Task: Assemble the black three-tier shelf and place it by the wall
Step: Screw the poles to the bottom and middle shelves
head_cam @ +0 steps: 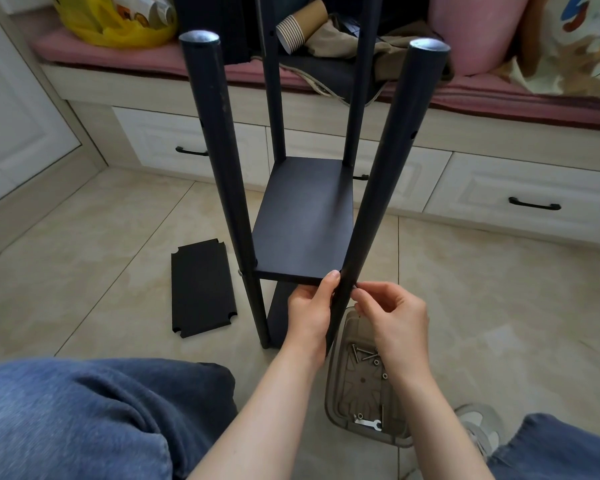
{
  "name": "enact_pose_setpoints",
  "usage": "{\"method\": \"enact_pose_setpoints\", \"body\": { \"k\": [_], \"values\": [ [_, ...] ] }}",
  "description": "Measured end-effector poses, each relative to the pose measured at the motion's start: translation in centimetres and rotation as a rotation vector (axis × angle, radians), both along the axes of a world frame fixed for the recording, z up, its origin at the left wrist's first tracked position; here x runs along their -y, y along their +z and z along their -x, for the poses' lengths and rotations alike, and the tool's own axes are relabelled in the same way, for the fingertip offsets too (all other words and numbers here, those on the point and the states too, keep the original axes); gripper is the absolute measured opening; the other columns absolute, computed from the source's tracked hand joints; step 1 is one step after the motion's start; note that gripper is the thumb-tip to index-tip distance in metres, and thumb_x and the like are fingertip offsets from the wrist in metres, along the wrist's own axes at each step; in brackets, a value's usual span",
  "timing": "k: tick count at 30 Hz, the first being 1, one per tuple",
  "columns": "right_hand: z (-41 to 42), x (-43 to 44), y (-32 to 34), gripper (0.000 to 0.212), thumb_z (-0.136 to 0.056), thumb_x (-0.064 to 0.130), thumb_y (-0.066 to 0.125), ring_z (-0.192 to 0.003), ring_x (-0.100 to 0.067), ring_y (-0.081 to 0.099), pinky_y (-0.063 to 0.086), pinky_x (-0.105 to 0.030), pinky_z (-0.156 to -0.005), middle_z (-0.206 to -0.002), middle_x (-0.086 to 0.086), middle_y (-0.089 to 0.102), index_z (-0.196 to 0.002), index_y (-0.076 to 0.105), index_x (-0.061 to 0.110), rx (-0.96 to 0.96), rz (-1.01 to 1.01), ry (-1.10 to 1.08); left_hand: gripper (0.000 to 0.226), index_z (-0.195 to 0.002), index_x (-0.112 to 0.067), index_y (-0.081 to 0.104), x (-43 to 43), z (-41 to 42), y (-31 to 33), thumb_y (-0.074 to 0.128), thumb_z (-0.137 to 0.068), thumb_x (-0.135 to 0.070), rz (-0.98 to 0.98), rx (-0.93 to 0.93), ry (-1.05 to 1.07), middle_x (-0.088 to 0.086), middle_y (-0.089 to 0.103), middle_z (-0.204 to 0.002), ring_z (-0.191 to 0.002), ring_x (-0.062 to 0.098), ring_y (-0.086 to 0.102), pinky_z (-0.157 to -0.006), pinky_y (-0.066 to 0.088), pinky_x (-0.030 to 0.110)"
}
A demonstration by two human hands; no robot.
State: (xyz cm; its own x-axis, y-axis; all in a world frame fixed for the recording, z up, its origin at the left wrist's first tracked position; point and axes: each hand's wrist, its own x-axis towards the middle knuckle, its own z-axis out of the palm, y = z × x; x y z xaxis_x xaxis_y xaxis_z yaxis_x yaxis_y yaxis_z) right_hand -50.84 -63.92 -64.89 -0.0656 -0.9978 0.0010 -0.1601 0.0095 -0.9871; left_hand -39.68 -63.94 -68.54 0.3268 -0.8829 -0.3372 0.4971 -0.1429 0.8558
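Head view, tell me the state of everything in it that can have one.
Shelf frame: upright, partly assembled.
Middle board: fitted between the posts.
Loose board: flat on the floor, unfitted.
Left hand: grips the near-right post at the middle board.
Right hand: pinches a small fastener at that post.
Parts tray: open, on the floor, holds bolts and a wrench.
Drawers: shut.
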Motion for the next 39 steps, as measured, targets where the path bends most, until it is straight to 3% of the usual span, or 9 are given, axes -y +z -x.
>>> {"method": "enact_pose_setpoints", "body": {
  "k": [3,6,8,12,19,22,33,39],
  "values": [
    [-0.1,-0.1,0.0,0.006,-0.084,0.016,0.077,-0.075,0.002,0.069,0.051,-0.011,-0.069,-0.075,0.016,0.074,-0.087,0.077,0.021,-0.148,0.092,-0.014,0.063,-0.106,-0.014,0.074,0.0,0.0,0.0,0.079,-0.059,-0.056,-0.010,0.001,0.002,0.007,0.077,-0.104,-0.105,0.026,0.072,-0.102,0.053,0.047],
    [-0.1,-0.1,-0.1,0.007,-0.083,0.016,0.078,-0.072,0.000,0.070,0.053,-0.012,-0.067,-0.074,0.016,0.073,-0.084,0.075,0.022,-0.103,0.076,-0.033,0.062,-0.109,-0.011,0.074,0.0,0.0,0.1,0.080,-0.063,-0.053,-0.015,-0.018,0.009,0.009,0.077,-0.106,-0.106,0.028,0.072,-0.101,0.053,0.045],
    [0.0,-0.1,-0.2,0.007,-0.083,0.017,0.079,-0.069,-0.004,0.071,0.056,-0.017,-0.065,-0.073,0.011,0.074,-0.081,0.073,0.021,-0.071,0.047,-0.048,0.048,-0.108,-0.010,0.074,0.0,0.0,0.1,0.080,-0.074,-0.043,-0.018,-0.036,0.013,0.009,0.077,-0.105,-0.105,0.028,0.072,-0.098,0.055,0.042],
    [0.1,0.1,-0.2,0.010,-0.084,0.010,0.077,-0.066,-0.009,0.072,0.054,-0.015,-0.061,-0.071,0.006,0.074,-0.078,0.073,0.017,-0.009,0.017,-0.028,0.023,-0.107,-0.007,0.073,0.0,0.0,0.1,0.071,-0.093,-0.026,-0.029,-0.040,0.013,0.011,0.077,-0.102,-0.102,0.028,0.073,-0.089,0.057,0.035],
    [0.2,0.4,-0.4,0.009,-0.083,0.013,0.078,-0.068,-0.007,0.071,0.056,-0.019,-0.066,-0.071,0.009,0.073,-0.080,0.074,0.020,-0.091,0.044,-0.011,0.026,-0.110,-0.008,0.073,-0.1,0.0,0.3,0.070,-0.094,-0.028,-0.032,-0.043,-0.001,0.010,0.077,-0.105,-0.104,0.027,0.073,-0.094,0.056,0.038],
    [0.0,0.3,-0.4,0.010,-0.081,0.016,0.080,-0.066,-0.002,0.068,0.053,-0.014,-0.065,-0.070,0.015,0.072,-0.078,0.073,0.023,-0.159,0.098,-0.021,0.019,-0.105,-0.010,0.074,-0.1,0.0,0.4,0.070,-0.094,-0.026,-0.025,-0.050,0.015,0.009,0.078,-0.103,-0.103,0.025,0.073,-0.094,0.055,0.037],
    [-0.1,0.6,-0.4,0.011,-0.081,0.012,0.080,-0.064,-0.008,0.071,0.055,-0.017,-0.059,-0.068,0.006,0.073,-0.076,0.073,0.019,-0.050,0.072,-0.030,0.020,-0.107,-0.014,0.073,-0.5,0.1,1.2,0.071,-0.093,-0.028,-0.007,-0.111,-0.003,0.007,0.078,-0.105,-0.102,0.021,0.074,-0.087,0.056,0.031],
    [0.0,0.4,-0.6,0.014,-0.080,0.018,0.081,-0.069,0.001,0.067,0.049,-0.009,-0.064,-0.073,0.020,0.070,-0.079,0.070,0.026,-0.196,0.130,-0.031,0.017,-0.106,-0.011,0.071,-0.6,0.1,1.5,0.070,-0.094,-0.022,0.002,-0.181,0.013,0.005,0.079,-0.096,-0.092,0.017,0.076,-0.073,0.058,0.021]
  ]
}}
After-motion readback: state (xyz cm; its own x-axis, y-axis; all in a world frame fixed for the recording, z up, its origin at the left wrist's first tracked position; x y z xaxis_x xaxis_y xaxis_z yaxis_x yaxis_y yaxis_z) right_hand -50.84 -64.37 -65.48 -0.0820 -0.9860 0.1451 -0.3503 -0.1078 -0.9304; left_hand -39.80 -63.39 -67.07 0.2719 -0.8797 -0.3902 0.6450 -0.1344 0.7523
